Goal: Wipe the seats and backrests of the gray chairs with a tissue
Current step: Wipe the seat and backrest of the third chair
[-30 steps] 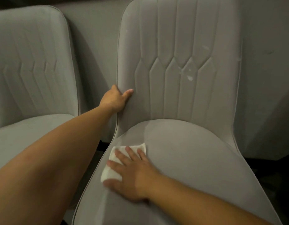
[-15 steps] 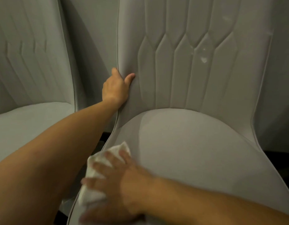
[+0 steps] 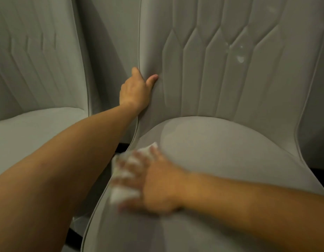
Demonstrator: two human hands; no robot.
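Note:
A gray upholstered chair fills the view, with its rounded seat (image 3: 221, 160) low and its stitched backrest (image 3: 221, 60) upright behind. My right hand (image 3: 154, 182) presses a white tissue (image 3: 125, 180) flat on the seat near its left edge; the hand is blurred with motion. My left hand (image 3: 135, 90) grips the left edge of the backrest, thumb on the front face. Whitish spots (image 3: 239, 57) mark the backrest at upper right.
A second gray chair (image 3: 34, 79) stands close on the left, its seat (image 3: 30, 135) level with mine. A narrow dark gap (image 3: 121, 146) separates the two chairs. A gray wall shows behind, between the backrests.
My right hand slid the tissue down toward the seat's front left edge, then back up along it. The left hand kept its grip. The view has moved closer to the chair.

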